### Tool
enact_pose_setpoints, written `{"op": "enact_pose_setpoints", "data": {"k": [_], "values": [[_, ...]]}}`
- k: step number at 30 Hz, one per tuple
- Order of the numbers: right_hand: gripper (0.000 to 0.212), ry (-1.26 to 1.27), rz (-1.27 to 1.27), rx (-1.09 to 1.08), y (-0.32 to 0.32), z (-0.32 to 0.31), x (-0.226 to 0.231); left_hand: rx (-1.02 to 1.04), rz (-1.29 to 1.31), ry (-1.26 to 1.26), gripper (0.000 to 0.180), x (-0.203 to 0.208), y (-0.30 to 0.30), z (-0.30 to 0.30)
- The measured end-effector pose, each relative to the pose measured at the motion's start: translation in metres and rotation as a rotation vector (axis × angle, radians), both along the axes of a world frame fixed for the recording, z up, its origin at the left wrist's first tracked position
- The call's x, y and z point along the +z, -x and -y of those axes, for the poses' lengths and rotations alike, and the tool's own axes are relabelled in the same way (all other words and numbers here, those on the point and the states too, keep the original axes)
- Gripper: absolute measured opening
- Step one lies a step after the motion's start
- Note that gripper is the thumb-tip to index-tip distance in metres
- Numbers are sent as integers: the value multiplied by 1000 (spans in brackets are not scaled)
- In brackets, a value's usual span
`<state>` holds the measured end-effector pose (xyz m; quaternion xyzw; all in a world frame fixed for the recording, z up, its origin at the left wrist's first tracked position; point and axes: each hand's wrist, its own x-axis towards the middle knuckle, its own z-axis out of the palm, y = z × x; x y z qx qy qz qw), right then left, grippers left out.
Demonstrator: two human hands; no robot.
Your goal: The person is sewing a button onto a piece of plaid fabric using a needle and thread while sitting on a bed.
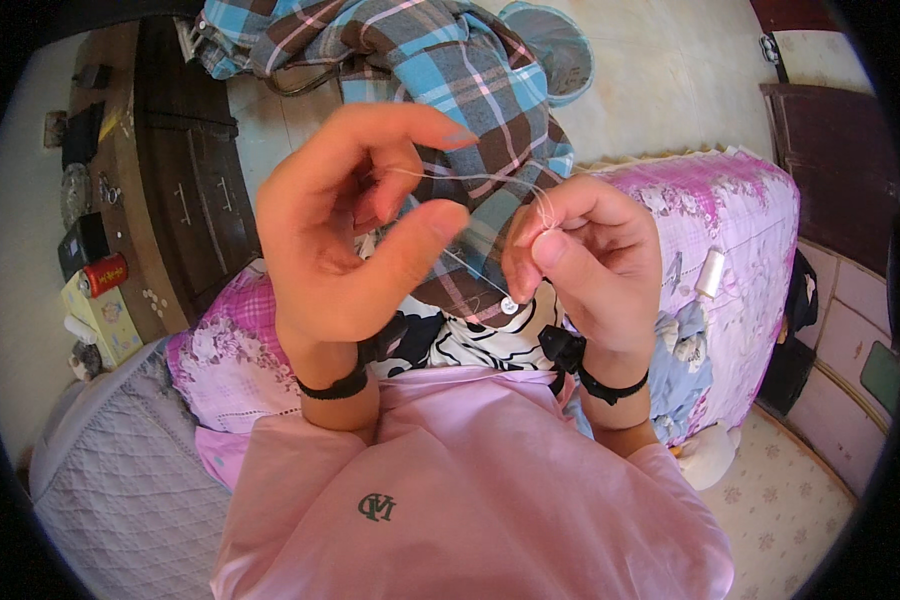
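Observation:
A strand of white thread [490, 177] runs between my two hands, a little slack. My right hand [595, 250] pinches it between thumb and forefinger, where it forms small loops. On my left hand [335, 220], thumb and forefinger are spread wide, while the other fingers curl in where the thread meets them; their exact hold is partly hidden. Below lies a blue, brown and grey plaid shirt [490, 100], its near edge in my lap. A white button [509, 305] sits at that edge, with another length of thread stretching from it up toward my left hand.
On the pink floral bedspread [740, 200] to the right stands a spool of white thread [711, 272], near crumpled blue-grey cloth [682, 370]. A light blue bin [560, 55] is beyond the shirt. At left, a dark wooden cabinet [195, 190] carries a red can [104, 274] and other items.

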<state>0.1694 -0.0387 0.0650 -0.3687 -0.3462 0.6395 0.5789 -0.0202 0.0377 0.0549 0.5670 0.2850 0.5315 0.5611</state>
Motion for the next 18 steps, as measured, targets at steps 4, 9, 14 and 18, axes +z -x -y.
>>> {"op": "enact_pose_setpoints", "data": {"k": [4, 9, 14, 18], "values": [[8, 6, -13, -7, -5, 2, 2, -36, -279, -98, 34, 7, -1, 2], [9, -20, 49, -18, -6, 3, 7, 36, -262, -24, 17, 5, -4, 4], [10, 10, 113, -38, -5, 6, 11, 129, -204, 71, 10, 7, -4, 5], [10, 37, 122, -24, -4, 5, 11, 133, -182, 29, 12, 2, -4, 4]]}}
